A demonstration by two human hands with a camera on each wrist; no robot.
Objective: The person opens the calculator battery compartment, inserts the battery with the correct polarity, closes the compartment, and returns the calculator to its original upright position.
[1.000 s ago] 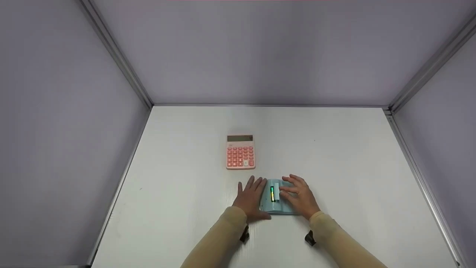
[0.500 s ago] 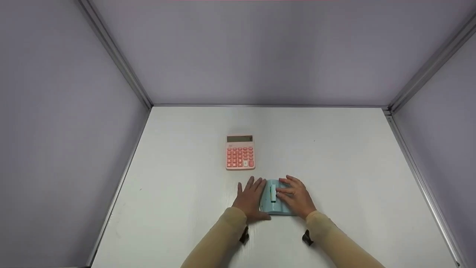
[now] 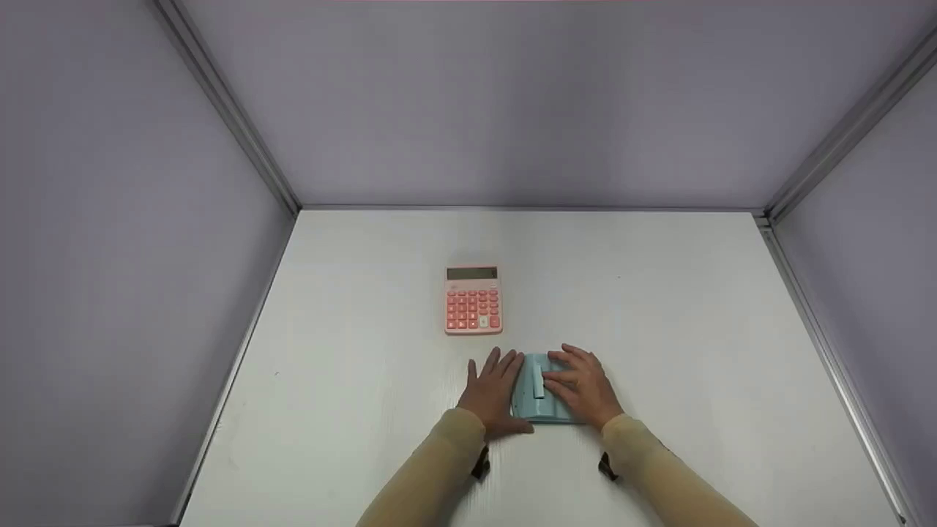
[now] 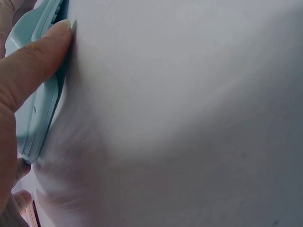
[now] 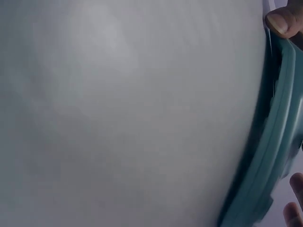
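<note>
A light-blue calculator (image 3: 540, 408) lies back up on the white table, its near edge large in the left wrist view. On its raised part sits a narrow battery cover (image 3: 539, 382), slightly tilted, over the battery slot. Thumb and fingertips of my right hand (image 3: 591, 391) pinch this cover from the right. My left hand (image 3: 489, 394) rests along the calculator's left side, fingers straight and spread. Its thumb (image 4: 35, 64) presses against the near edge. The battery is hidden under the cover. In the right wrist view the calculator's edge (image 5: 272, 142) runs down the right side.
A pink calculator (image 3: 473, 311) lies face up on the white table (image 3: 351, 315), beyond my left hand. Grey panels (image 3: 468, 110) stand behind and on both sides of the table.
My right hand has moved slightly left with the cover. The shiny battery, seen in its slot a second ago, is now covered. My left hand has kept its place.
</note>
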